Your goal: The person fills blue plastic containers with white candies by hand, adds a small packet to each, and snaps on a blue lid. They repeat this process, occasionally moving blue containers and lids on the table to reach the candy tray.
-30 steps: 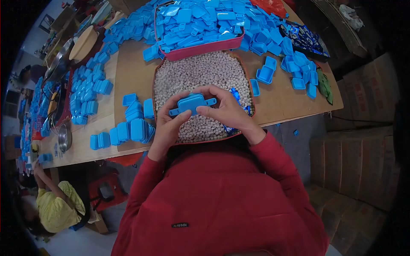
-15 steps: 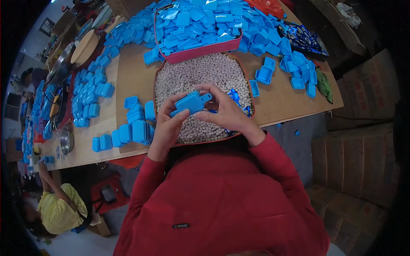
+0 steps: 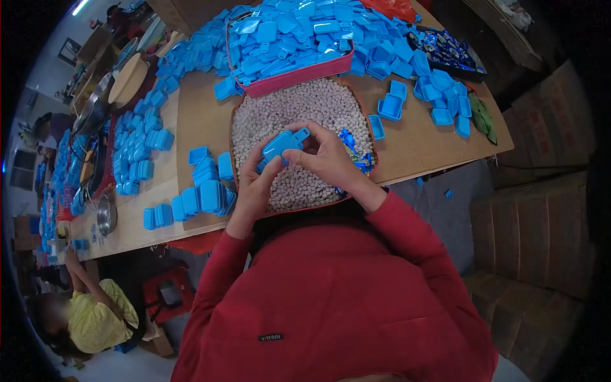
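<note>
A small blue plastic box (image 3: 279,146) with a looped tab is held over the pellets, its tab pointing up and right. My left hand (image 3: 256,188) grips its left side, thumb in front and fingers behind. On its right side, my right hand (image 3: 328,156) presses the thumb against the face near the tab. Part of the box is hidden by the fingers. Below both hands lies a shallow tray of pale round pellets (image 3: 293,105), with blue shiny packets (image 3: 363,164) along its right side.
A pink-edged bin (image 3: 299,75) heaped with blue pieces stands behind the pellets. Blue boxes (image 3: 210,196) sit in stacks at left; more loose ones (image 3: 389,107) lie at right. A black tray of packets (image 3: 449,54) is far right. Another person (image 3: 102,315) sits at lower left.
My right thumb has moved up from the lower edge onto the face of the box. The box has shifted slightly left and up, and the whole view has turned a little.
</note>
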`<action>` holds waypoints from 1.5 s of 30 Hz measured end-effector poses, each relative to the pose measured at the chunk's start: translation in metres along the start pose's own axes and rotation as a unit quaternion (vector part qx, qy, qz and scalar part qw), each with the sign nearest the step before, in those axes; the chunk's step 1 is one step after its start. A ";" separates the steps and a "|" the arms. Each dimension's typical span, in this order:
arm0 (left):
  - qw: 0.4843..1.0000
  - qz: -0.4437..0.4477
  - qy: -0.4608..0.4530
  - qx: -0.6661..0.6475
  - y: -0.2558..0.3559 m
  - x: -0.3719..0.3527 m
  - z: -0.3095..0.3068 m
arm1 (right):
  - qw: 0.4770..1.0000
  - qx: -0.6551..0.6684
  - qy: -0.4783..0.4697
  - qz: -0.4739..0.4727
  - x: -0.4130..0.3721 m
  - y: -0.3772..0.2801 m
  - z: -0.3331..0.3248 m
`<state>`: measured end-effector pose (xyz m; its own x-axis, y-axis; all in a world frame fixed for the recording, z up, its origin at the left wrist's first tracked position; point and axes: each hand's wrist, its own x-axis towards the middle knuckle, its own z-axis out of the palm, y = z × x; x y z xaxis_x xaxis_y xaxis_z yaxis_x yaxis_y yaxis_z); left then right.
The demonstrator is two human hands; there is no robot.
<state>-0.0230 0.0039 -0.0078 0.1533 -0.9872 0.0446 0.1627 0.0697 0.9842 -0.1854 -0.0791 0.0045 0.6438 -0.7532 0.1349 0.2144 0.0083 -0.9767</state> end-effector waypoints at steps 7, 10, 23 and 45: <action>1.000 0.007 -0.021 0.000 0.000 -0.001 -0.001 | 0.999 -0.003 -0.034 0.018 0.000 -0.011 -0.006; 0.999 -0.003 -0.034 0.018 0.007 0.002 0.001 | 0.984 -0.164 0.023 -0.061 -0.002 -0.005 -0.002; 0.991 0.112 0.029 0.064 0.010 0.010 0.030 | 0.855 -0.334 0.143 -0.371 -0.006 -0.001 0.010; 0.982 0.128 0.081 0.113 0.005 -0.003 0.031 | 0.887 -0.297 0.113 -0.337 -0.012 0.004 0.020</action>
<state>-0.0534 0.0031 0.0024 0.3176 -0.9041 0.2858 -0.1190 0.2610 0.9580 -0.1776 -0.0569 0.0024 0.3395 -0.5687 0.7492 0.0271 -0.7903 -0.6122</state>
